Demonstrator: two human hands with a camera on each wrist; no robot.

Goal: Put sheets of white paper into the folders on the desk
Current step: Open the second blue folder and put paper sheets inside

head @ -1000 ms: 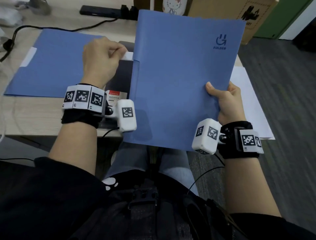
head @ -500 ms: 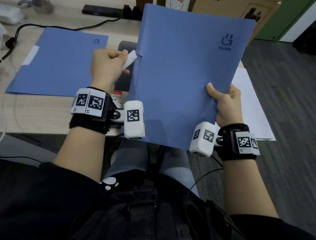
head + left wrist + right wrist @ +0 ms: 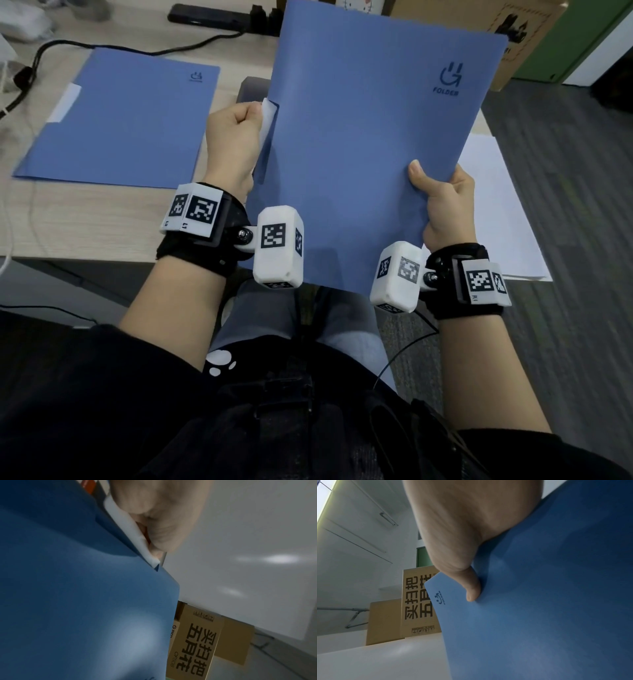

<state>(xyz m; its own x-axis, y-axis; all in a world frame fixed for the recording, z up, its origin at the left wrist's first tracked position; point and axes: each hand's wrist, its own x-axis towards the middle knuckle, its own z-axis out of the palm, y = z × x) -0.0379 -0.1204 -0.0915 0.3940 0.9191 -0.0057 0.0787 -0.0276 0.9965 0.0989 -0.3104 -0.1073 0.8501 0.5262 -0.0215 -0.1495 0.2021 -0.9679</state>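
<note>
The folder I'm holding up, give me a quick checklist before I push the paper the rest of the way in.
1. Right hand grips the held folder at its right edge: ok.
2. Left hand pinches the white paper at the folder's left edge: ok.
3. Paper fully inside: not ok, a strip still shows.
4. Paper flat inside the folder: cannot tell, hidden.
5. Second folder lies flat on the desk: ok.
</note>
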